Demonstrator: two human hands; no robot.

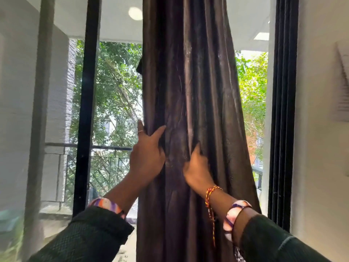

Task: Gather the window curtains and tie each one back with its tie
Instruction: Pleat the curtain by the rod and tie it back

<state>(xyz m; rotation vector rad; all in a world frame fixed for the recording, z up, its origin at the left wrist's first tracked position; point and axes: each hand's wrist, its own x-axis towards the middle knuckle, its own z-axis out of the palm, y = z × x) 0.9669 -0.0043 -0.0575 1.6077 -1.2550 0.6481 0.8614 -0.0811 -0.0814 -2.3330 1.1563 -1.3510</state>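
While bunched: curtain [188, 91] in hands.

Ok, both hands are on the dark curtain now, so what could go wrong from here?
The right hand pinches only a few folds; the curtain flares out below it and could slip loose. The left hand has fingers behind the edge, thumb in front, a light hold. No tie is in view, so finding it may mean letting go.
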